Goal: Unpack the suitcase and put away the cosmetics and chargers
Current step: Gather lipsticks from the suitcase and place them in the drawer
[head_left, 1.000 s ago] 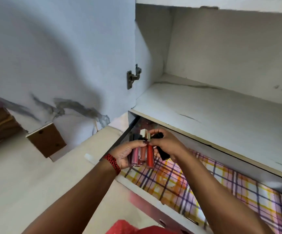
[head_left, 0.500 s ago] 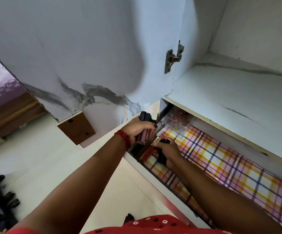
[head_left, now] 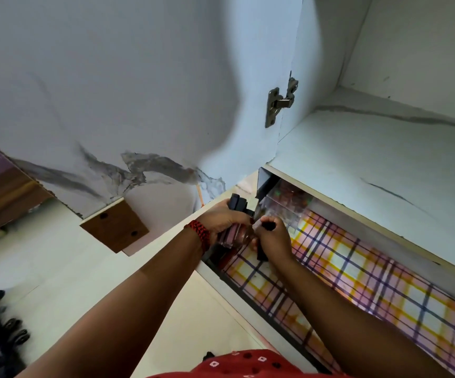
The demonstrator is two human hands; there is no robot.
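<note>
Over plaid drawer [head_left: 370, 290]: left grip [head_left: 220, 219] clasps gloss tubes [head_left: 234, 236]; right grip [head_left: 274, 238] pinches black tube [head_left: 262, 255]

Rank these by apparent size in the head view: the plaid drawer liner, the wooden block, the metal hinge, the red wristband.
1. plaid drawer liner
2. wooden block
3. metal hinge and red wristband: about alike, so unranked.

Both our forearms extend forward and converge. Our left hand [head_left: 222, 218] is curled round a bundle of cosmetic tubes [head_left: 234, 236]. Our right hand [head_left: 274, 237], close against it, grips a black tube [head_left: 269, 226].
</note>
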